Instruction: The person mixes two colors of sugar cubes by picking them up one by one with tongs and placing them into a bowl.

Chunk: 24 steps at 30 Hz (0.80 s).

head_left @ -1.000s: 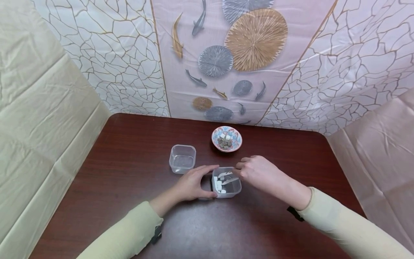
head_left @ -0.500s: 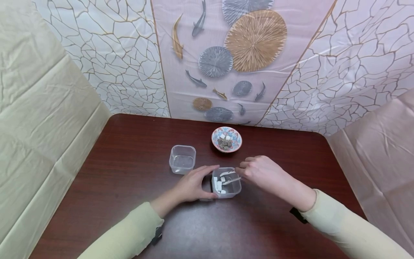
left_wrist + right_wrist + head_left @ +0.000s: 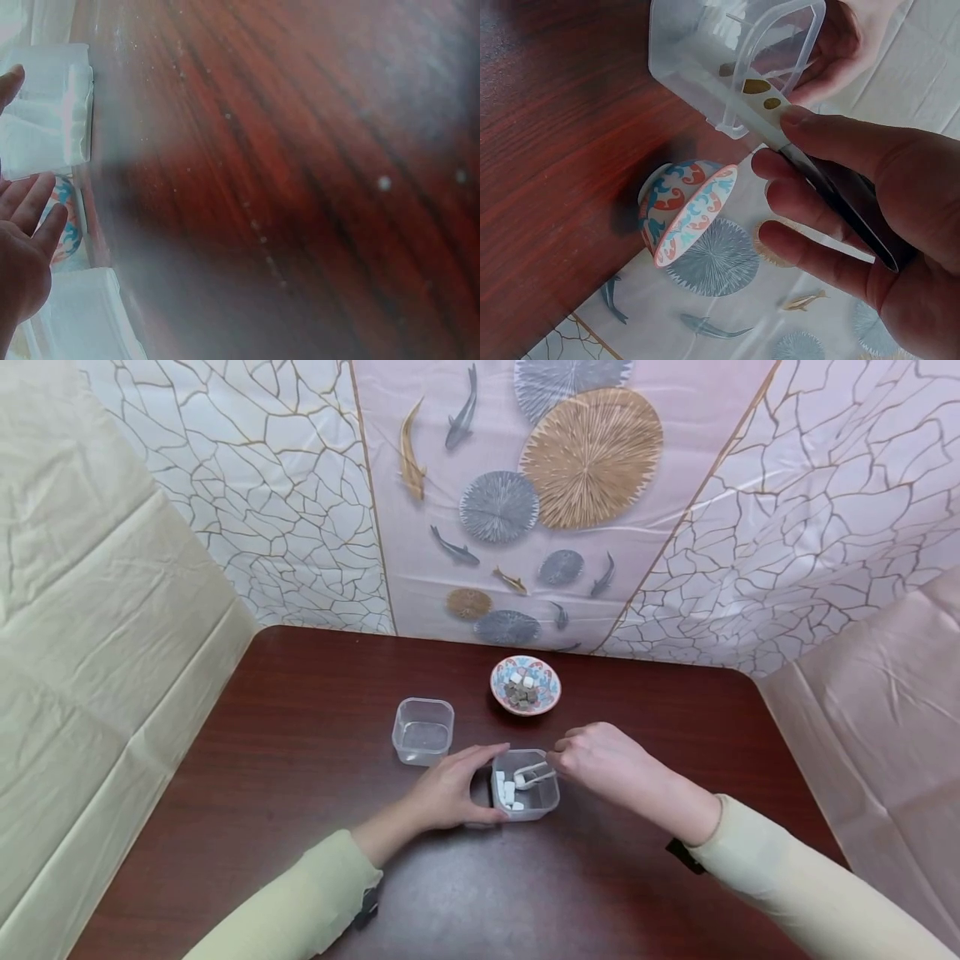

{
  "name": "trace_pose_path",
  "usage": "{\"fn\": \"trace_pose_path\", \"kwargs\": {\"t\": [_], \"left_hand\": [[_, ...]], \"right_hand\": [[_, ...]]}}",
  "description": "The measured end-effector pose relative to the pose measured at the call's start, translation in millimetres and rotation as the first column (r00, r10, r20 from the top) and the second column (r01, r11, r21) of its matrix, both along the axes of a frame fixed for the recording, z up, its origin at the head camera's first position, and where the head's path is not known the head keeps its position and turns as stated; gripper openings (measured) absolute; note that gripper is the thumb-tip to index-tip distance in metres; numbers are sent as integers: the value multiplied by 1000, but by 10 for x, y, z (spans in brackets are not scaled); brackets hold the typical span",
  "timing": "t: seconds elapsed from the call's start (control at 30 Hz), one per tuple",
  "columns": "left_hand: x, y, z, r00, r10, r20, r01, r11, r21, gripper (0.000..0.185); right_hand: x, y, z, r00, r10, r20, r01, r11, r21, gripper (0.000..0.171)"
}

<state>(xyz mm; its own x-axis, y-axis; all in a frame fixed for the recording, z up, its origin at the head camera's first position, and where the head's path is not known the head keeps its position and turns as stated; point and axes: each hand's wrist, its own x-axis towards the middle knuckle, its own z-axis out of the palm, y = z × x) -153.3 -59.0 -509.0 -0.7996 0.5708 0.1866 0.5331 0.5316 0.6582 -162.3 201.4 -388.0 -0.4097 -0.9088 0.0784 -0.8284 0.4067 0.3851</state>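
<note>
Where tweezers dip into the clear tub of white cubes, pinched by right hand; left hand flat against tub's side, fingers relaxed. Beyond: patterned bowl of cubes, empty tub. Dark wooden table; fish-and-lotus cloth behind, crackle panels beside.

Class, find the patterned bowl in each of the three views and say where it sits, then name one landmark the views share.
Head view: the patterned bowl sits mid-table, beyond the container with cubes.
Left wrist view: only a blurred patterned sliver shows at the left edge, behind the left hand.
Right wrist view: the bowl is lower centre, below the container and left of the right hand.
Shared landmark: the dark wooden table.
</note>
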Motion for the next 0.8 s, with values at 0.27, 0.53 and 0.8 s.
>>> {"fn": "trace_pose_path", "kwargs": {"t": [0.27,0.53,0.8], "left_hand": [[2,31,-2,1000,10,4,-10,1000,-6,99],[8,64,-1,1000,21,3,-21,1000,-8,102],[3,71,-27,1000,18,-10,-18,1000,-6,98]], "right_hand": [[5,123,74,996,1,84,9,993,-117,23],[24,308,176,969,-16,247,82,963,-257,20],[25,450,307,969,14,246,76,933,-352,26]]}}
